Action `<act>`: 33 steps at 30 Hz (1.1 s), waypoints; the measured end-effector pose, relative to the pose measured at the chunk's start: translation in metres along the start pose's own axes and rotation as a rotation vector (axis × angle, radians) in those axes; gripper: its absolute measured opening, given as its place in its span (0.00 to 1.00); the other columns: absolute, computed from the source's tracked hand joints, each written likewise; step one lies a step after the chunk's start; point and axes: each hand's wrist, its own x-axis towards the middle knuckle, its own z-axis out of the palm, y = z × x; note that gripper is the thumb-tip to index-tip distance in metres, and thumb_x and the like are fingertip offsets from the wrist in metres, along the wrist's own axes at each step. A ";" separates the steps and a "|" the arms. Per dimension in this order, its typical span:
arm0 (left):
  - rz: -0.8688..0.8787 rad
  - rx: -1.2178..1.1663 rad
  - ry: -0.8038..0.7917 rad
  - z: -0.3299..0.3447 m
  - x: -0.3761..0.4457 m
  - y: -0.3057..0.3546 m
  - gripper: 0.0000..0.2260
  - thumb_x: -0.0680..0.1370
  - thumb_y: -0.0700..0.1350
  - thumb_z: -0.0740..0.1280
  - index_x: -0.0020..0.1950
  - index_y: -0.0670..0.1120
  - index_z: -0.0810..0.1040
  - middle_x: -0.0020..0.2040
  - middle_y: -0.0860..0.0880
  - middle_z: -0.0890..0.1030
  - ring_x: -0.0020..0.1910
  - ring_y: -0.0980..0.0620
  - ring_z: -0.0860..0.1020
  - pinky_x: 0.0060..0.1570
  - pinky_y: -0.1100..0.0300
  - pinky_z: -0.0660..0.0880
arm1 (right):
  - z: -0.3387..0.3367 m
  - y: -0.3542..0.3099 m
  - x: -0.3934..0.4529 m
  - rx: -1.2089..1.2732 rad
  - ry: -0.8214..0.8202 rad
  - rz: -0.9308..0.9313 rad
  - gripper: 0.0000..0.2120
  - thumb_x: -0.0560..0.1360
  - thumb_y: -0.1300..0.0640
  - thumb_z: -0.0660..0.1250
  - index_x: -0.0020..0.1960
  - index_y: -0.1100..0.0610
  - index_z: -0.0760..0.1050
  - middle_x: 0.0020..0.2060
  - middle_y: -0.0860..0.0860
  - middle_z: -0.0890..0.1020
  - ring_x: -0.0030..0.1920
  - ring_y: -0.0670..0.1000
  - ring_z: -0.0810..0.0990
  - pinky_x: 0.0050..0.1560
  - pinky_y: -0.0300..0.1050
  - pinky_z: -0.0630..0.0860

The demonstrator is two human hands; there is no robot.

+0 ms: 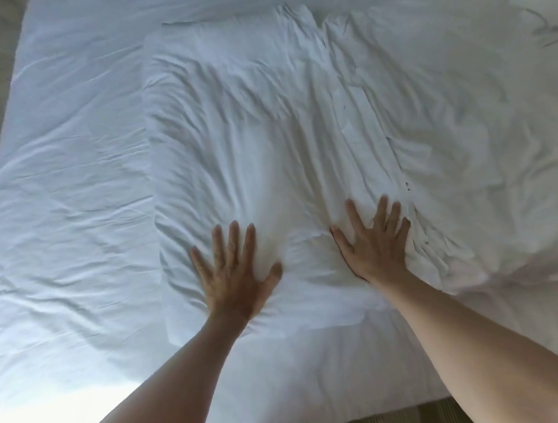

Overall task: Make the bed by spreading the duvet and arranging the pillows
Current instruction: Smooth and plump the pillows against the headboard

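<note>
1. The bed (63,199) fills the view, its white sheet creased and running from the near edge to the far left.
2. A rumpled white heap, likely the duvet (468,122), lies to the right, touching the pillow's right side.
3. The pillow (245,128) lies mid-bed, its long axis running near to far, directly under and beyond both hands.
4. The left hand (234,278) lies flat with fingers spread, pressing the pillow's near left part and gripping nothing.
5. The right hand (375,242) is likewise flat and spread near the bunched right edge, so smoothing probably runs away from the person.
</note>
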 end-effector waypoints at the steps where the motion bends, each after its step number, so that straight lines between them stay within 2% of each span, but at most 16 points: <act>1: -0.042 -0.020 -0.008 -0.001 0.002 -0.003 0.40 0.73 0.74 0.46 0.80 0.58 0.44 0.81 0.51 0.44 0.79 0.44 0.39 0.71 0.31 0.38 | -0.002 0.000 -0.001 0.004 -0.019 0.017 0.37 0.73 0.24 0.38 0.78 0.37 0.38 0.78 0.62 0.37 0.77 0.65 0.35 0.75 0.65 0.38; 5: -0.284 -0.197 -0.037 -0.006 0.011 -0.019 0.44 0.68 0.75 0.49 0.79 0.59 0.40 0.81 0.51 0.41 0.78 0.43 0.37 0.70 0.30 0.38 | -0.003 -0.003 -0.003 -0.017 -0.016 0.077 0.38 0.74 0.25 0.37 0.79 0.39 0.37 0.78 0.64 0.40 0.78 0.64 0.38 0.76 0.62 0.37; 8: -0.358 -0.266 -0.110 -0.010 0.025 -0.032 0.46 0.66 0.78 0.53 0.78 0.61 0.38 0.80 0.50 0.39 0.78 0.40 0.37 0.69 0.29 0.41 | 0.005 -0.001 -0.010 -0.030 0.167 -0.001 0.33 0.80 0.32 0.42 0.80 0.45 0.46 0.78 0.64 0.52 0.79 0.60 0.48 0.77 0.63 0.43; 10: -0.374 -0.302 -0.151 -0.017 0.037 -0.042 0.48 0.65 0.79 0.55 0.77 0.63 0.37 0.80 0.51 0.38 0.78 0.39 0.38 0.69 0.28 0.44 | 0.009 0.003 -0.014 -0.081 0.230 -0.052 0.31 0.81 0.36 0.44 0.80 0.47 0.53 0.78 0.63 0.57 0.79 0.60 0.53 0.75 0.67 0.46; 13: -0.435 -0.401 -0.220 -0.023 0.051 -0.060 0.54 0.60 0.81 0.60 0.76 0.65 0.34 0.80 0.51 0.37 0.78 0.37 0.41 0.68 0.27 0.48 | 0.005 0.002 -0.013 -0.139 0.166 0.018 0.28 0.81 0.34 0.44 0.79 0.42 0.51 0.79 0.60 0.50 0.79 0.63 0.45 0.67 0.78 0.36; 16: -0.561 -0.552 -0.301 -0.023 0.060 -0.073 0.61 0.55 0.81 0.65 0.75 0.63 0.31 0.80 0.47 0.39 0.78 0.36 0.47 0.72 0.33 0.51 | -0.003 -0.002 -0.004 -0.039 0.051 0.122 0.31 0.77 0.29 0.42 0.77 0.37 0.48 0.79 0.60 0.41 0.77 0.66 0.36 0.64 0.82 0.39; 18: -0.640 -0.634 -0.330 -0.024 0.062 -0.077 0.65 0.55 0.78 0.69 0.77 0.59 0.31 0.80 0.41 0.44 0.78 0.36 0.51 0.74 0.40 0.54 | -0.005 -0.002 -0.001 0.017 -0.003 0.154 0.33 0.75 0.26 0.42 0.77 0.36 0.45 0.78 0.61 0.38 0.76 0.67 0.34 0.65 0.82 0.42; 21: -0.762 -0.777 -0.376 -0.021 0.063 -0.087 0.67 0.55 0.75 0.72 0.78 0.53 0.33 0.78 0.37 0.54 0.76 0.37 0.59 0.72 0.44 0.60 | -0.010 -0.002 0.004 0.067 -0.109 0.188 0.36 0.72 0.23 0.41 0.77 0.34 0.41 0.78 0.59 0.36 0.76 0.68 0.35 0.67 0.80 0.43; 23: -0.821 -0.900 -0.355 -0.019 0.060 -0.093 0.70 0.49 0.75 0.74 0.79 0.49 0.43 0.76 0.40 0.62 0.72 0.39 0.66 0.68 0.46 0.67 | -0.016 0.001 0.011 0.075 -0.201 0.195 0.38 0.70 0.21 0.40 0.76 0.32 0.38 0.78 0.57 0.35 0.76 0.69 0.36 0.68 0.79 0.43; 25: -0.840 -1.016 -0.321 -0.021 0.059 -0.097 0.61 0.52 0.70 0.78 0.76 0.44 0.58 0.68 0.43 0.72 0.64 0.42 0.74 0.61 0.48 0.74 | -0.022 0.004 0.016 0.073 -0.277 0.199 0.39 0.68 0.20 0.39 0.75 0.32 0.36 0.78 0.56 0.36 0.76 0.69 0.37 0.69 0.78 0.43; 28: -0.802 -1.109 -0.314 -0.030 0.059 -0.096 0.40 0.58 0.62 0.81 0.63 0.43 0.75 0.55 0.44 0.81 0.52 0.42 0.81 0.55 0.45 0.79 | -0.024 0.008 0.020 0.082 -0.325 0.177 0.41 0.66 0.18 0.39 0.75 0.31 0.33 0.78 0.55 0.35 0.76 0.68 0.37 0.70 0.76 0.43; 31: -0.789 -1.158 -0.303 -0.047 0.061 -0.083 0.21 0.64 0.54 0.80 0.49 0.45 0.78 0.48 0.42 0.82 0.46 0.42 0.82 0.49 0.47 0.79 | -0.025 0.012 0.021 0.099 -0.351 0.156 0.41 0.67 0.19 0.39 0.75 0.32 0.32 0.78 0.55 0.33 0.76 0.68 0.37 0.69 0.76 0.41; 33: -0.767 -1.169 -0.234 -0.066 0.063 -0.070 0.13 0.68 0.48 0.77 0.44 0.45 0.77 0.43 0.44 0.81 0.39 0.46 0.80 0.39 0.59 0.77 | -0.027 0.013 0.018 0.113 -0.371 0.142 0.41 0.68 0.20 0.39 0.75 0.34 0.32 0.78 0.56 0.34 0.77 0.67 0.36 0.69 0.76 0.41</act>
